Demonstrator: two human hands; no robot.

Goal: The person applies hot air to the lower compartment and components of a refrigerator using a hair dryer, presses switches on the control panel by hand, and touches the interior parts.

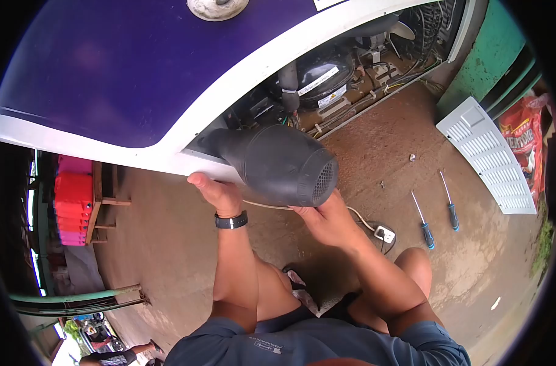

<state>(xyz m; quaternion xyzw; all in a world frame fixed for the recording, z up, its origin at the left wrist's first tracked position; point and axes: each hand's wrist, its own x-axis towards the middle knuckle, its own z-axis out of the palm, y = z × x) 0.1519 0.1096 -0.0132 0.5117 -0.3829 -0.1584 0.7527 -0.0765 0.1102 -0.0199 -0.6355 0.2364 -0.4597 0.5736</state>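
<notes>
A black hair dryer with a mesh rear intake lies level, its nozzle reaching into the open lower bay of a white and purple appliance. My right hand is closed around the dryer from below; its handle is hidden. At the appliance's white lower edge, my left hand is beside the dryer with the thumb sticking out. Its other fingers are hidden, so its grip cannot be made out. Inside the bay sit a black compressor, pipes and wires.
A pale cord runs to a white outlet box on the floor. Two screwdrivers lie to the right, near a slotted white panel and a red bag. Red crates stand left. Another person's leg shows at lower left.
</notes>
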